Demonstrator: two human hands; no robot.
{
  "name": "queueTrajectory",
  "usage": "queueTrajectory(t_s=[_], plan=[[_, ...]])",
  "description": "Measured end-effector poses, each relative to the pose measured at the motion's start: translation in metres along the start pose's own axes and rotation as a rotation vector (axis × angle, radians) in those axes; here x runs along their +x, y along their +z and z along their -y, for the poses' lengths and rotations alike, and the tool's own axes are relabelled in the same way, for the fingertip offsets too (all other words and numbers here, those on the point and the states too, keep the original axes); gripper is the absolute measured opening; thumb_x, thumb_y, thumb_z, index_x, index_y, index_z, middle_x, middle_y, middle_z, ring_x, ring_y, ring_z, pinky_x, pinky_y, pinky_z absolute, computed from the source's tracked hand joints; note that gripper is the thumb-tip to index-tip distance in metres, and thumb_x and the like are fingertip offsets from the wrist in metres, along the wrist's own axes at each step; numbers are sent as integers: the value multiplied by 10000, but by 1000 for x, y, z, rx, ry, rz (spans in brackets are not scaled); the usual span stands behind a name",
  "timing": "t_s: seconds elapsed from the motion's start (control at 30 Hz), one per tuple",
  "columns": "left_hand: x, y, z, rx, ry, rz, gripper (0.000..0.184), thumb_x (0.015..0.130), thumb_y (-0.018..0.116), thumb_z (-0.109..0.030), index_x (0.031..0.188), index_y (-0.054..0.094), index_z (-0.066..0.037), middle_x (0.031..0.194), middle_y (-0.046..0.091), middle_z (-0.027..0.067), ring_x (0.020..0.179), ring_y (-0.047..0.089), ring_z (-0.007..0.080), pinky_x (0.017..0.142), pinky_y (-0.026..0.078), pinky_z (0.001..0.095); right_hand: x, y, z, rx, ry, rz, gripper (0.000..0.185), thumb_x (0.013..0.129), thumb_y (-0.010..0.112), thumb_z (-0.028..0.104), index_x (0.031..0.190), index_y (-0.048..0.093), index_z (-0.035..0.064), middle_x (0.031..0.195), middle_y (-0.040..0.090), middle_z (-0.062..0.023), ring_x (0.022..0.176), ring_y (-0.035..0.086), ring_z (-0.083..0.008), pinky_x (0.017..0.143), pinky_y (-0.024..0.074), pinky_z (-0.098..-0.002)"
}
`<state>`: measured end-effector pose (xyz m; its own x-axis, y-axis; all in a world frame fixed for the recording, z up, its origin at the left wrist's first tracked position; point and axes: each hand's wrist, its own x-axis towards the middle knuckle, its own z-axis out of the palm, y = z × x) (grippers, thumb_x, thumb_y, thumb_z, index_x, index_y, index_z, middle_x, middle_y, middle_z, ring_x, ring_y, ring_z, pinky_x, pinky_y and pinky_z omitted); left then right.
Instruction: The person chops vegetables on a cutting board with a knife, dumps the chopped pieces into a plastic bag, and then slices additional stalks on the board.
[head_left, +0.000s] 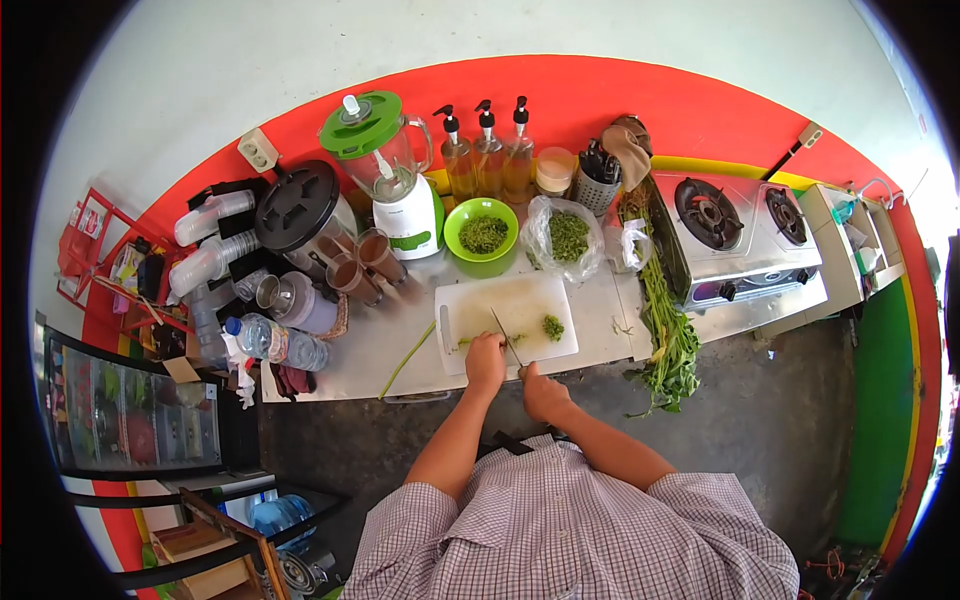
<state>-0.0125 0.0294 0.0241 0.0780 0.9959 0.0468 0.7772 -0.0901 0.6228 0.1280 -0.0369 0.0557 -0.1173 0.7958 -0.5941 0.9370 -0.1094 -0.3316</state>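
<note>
My right hand (545, 394) is wrapped round the handle of a knife (506, 336), its blade slanting up and left over the white cutting board (480, 298). Beside the blade, at the board's front edge, my left hand (487, 358) is closed; what its fingers hold is hidden. Small green bits lie near the left fingers, and a little heap of chopped greens (553, 327) sits on the board's right part. Behind the board stand a green bowl (482, 262) with chopped greens and a clear plastic bag (539, 222) of greens. A long green stem (408, 358) lies left of the board.
A blender (408, 222), pump bottles (488, 165) and a utensil holder (596, 190) line the back. Leafy stalks (668, 345) hang over the front edge at right, beside a gas stove (745, 240). Water bottles (290, 345) and cups stand left.
</note>
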Motion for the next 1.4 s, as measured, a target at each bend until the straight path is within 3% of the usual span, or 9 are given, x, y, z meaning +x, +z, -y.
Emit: queueTrajectory(t_s=[0.3,0.43,0.6,0.7,1.03,1.23,1.4], plan=[[-9,1,0,38,57,-113,36,821,658,-58,847,682,-69,889,625,105,926,587,340,801,500,443,-9,-6,3,45,-2,-1,657,885,553,131,1416,237,-96,1067,681,-295,997,691,-425,867,552,-498],[-13,0,0,59,90,-111,46,823,656,-58,854,688,-71,892,628,100,916,592,332,796,505,436,-7,7,4,14,25,-1,626,918,535,157,1414,239,-84,1084,690,-270,999,700,-400,843,566,-488],[-20,2,5,135,210,-150,149,841,638,-62,974,705,-59,930,629,85,936,603,298,798,535,403,-6,-4,3,9,-8,14,623,916,537,159,1407,242,-85,1070,691,-277,981,703,-409,843,566,-487],[-22,0,5,95,191,-165,157,835,640,-47,968,723,-57,911,636,87,944,608,304,808,526,415,-11,4,7,64,22,-12,543,894,562,145,1326,310,-65,1064,682,-293,991,689,-435,862,554,-508],[-21,2,9,113,261,-215,155,817,641,-32,957,702,-60,916,619,88,921,583,308,815,510,405,-12,3,8,24,-9,-5,556,921,530,139,1376,295,-78,1065,690,-277,977,703,-408,855,562,-494],[-22,2,6,47,177,-214,75,845,645,-58,911,680,-54,914,625,100,920,581,334,805,498,433,-7,-2,5,11,-17,9,569,917,523,135,1389,283,-73,1078,689,-276,992,699,-411,859,560,-496],[-24,2,7,99,187,-199,83,859,653,-64,939,666,-52,923,611,99,957,582,319,814,507,419,-3,13,6,110,10,17,595,889,585,185,1348,299,-64,1089,669,-307,1008,677,-450,885,543,-513]])
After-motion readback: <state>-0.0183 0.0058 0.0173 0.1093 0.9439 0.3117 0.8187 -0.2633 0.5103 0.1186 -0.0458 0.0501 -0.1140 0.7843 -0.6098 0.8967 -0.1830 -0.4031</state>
